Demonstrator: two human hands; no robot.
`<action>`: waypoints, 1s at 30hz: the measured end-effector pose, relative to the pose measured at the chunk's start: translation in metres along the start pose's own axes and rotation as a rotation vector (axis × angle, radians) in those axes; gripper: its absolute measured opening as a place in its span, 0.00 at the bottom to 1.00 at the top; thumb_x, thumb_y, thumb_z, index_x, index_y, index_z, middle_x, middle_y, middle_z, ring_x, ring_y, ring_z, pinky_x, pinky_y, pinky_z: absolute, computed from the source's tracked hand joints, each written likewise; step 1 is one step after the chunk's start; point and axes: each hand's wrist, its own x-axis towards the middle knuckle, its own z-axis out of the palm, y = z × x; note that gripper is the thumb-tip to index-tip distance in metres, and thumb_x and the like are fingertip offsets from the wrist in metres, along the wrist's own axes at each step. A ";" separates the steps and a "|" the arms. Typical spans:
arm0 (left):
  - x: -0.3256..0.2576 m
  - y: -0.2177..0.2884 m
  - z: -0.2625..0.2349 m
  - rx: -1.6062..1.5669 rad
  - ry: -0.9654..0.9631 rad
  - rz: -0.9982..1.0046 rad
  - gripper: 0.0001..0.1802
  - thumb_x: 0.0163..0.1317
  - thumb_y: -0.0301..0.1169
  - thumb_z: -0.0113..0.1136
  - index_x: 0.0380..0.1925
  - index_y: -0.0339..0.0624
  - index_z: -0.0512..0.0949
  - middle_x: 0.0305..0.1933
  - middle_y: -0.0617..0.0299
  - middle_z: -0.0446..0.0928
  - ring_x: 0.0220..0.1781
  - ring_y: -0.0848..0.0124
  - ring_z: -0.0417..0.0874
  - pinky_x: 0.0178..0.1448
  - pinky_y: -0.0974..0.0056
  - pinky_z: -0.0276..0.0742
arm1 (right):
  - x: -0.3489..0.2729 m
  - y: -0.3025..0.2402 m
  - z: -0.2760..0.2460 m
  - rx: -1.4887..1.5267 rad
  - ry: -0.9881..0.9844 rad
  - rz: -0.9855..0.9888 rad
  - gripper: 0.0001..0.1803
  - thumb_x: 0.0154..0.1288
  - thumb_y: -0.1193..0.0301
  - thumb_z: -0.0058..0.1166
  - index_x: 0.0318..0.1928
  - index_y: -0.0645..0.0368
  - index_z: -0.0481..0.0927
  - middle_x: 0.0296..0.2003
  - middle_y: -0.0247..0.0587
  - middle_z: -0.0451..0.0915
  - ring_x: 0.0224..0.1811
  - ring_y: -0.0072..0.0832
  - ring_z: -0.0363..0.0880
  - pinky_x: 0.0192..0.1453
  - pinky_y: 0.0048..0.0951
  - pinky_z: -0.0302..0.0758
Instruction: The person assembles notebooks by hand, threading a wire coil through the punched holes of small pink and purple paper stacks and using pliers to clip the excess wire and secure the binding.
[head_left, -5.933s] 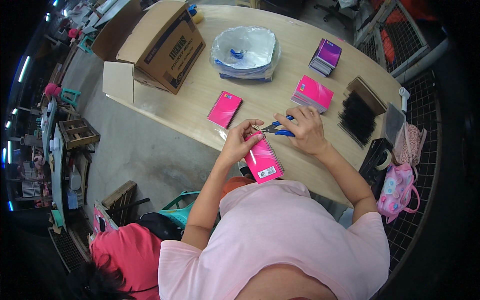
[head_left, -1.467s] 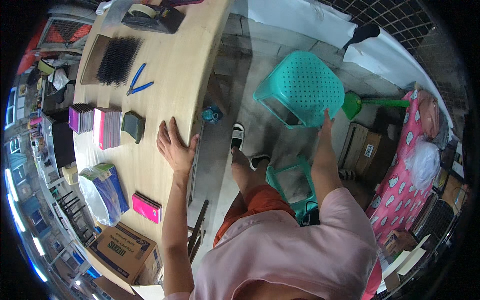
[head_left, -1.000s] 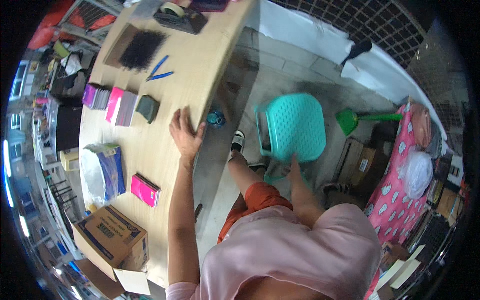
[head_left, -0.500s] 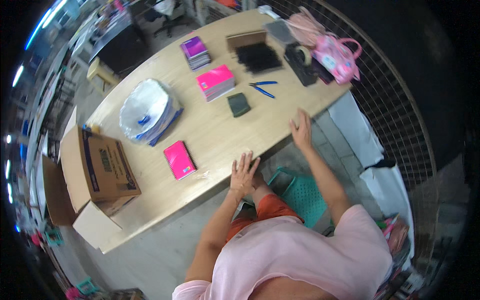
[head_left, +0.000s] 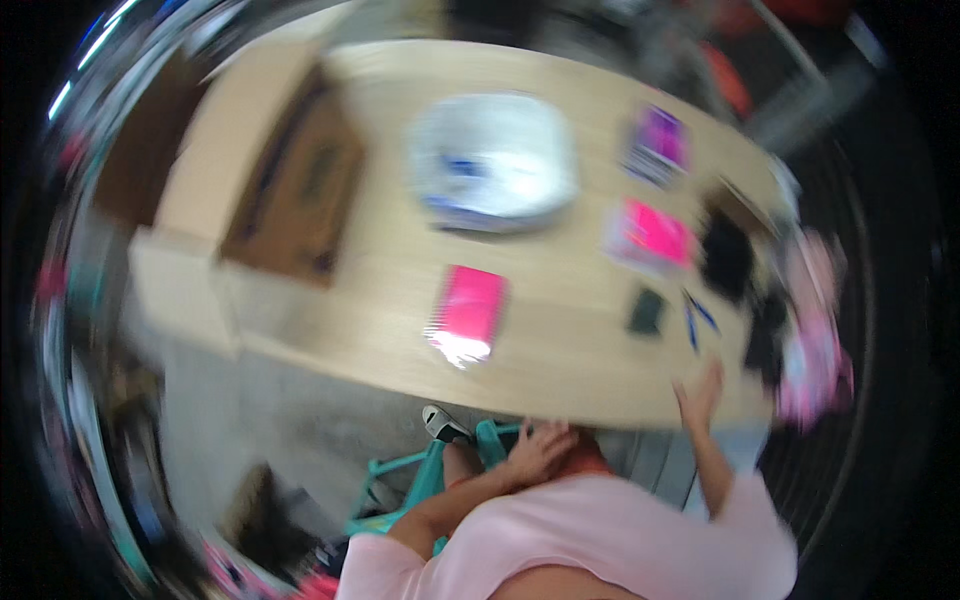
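My left hand [head_left: 543, 450] rests over my thigh by the table's near edge, with its fingers loosely apart and nothing in them. At the right, my right hand [head_left: 700, 396] is spread at the near edge of the table and holds nothing. Just beyond it lie blue-handled pliers [head_left: 692, 322], with a small dark green block [head_left: 646, 311] beside them. A pink spiral notebook [head_left: 472, 308] lies alone in front of me. Farther right sit a stack of pink notebooks [head_left: 652, 235] and a stack of purple ones [head_left: 660, 140]. The picture is smeared by motion.
An open cardboard box [head_left: 300, 190] stands on the table's [head_left: 570, 340] left. Near the middle is a round container lined with clear plastic [head_left: 495, 160]. An open box of black pieces [head_left: 727, 255] and a pink bag [head_left: 812, 365] are at the right. A green stool [head_left: 425, 480] stands below.
The view has swung, so the table's things appear shifted and turned. My left hand has come back from the tabletop to my thigh. My right hand stays at the table's edge.
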 end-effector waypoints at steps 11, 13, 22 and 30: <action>-0.143 -0.114 0.050 -0.525 0.151 -1.983 0.23 0.67 0.36 0.52 0.61 0.45 0.71 0.69 0.49 0.61 0.69 0.52 0.66 0.69 0.47 0.64 | 0.163 -0.087 0.160 0.046 -0.145 -0.843 0.48 0.66 0.53 0.60 0.73 0.71 0.52 0.73 0.61 0.55 0.75 0.52 0.52 0.77 0.50 0.49; -0.139 -0.142 0.039 -0.544 0.557 -2.189 0.21 0.66 0.34 0.53 0.58 0.43 0.74 0.65 0.48 0.66 0.66 0.52 0.70 0.67 0.49 0.67 | 0.216 -0.136 0.169 0.055 -0.130 -0.857 0.48 0.66 0.54 0.60 0.73 0.70 0.52 0.72 0.61 0.55 0.75 0.52 0.53 0.77 0.50 0.50; -0.096 -0.208 0.133 -1.176 1.645 -2.257 0.16 0.65 0.31 0.57 0.50 0.38 0.81 0.55 0.50 0.80 0.56 0.57 0.80 0.61 0.61 0.73 | 0.223 -0.140 0.152 0.005 -0.162 -0.805 0.46 0.66 0.55 0.60 0.73 0.69 0.53 0.71 0.59 0.58 0.73 0.51 0.56 0.74 0.50 0.54; -0.109 -0.248 0.154 -1.048 1.256 -2.339 0.18 0.62 0.33 0.58 0.52 0.43 0.82 0.60 0.53 0.79 0.58 0.58 0.82 0.58 0.57 0.76 | 0.215 -0.148 0.152 0.011 -0.137 -0.779 0.45 0.66 0.56 0.60 0.72 0.67 0.54 0.70 0.58 0.59 0.71 0.50 0.58 0.72 0.50 0.57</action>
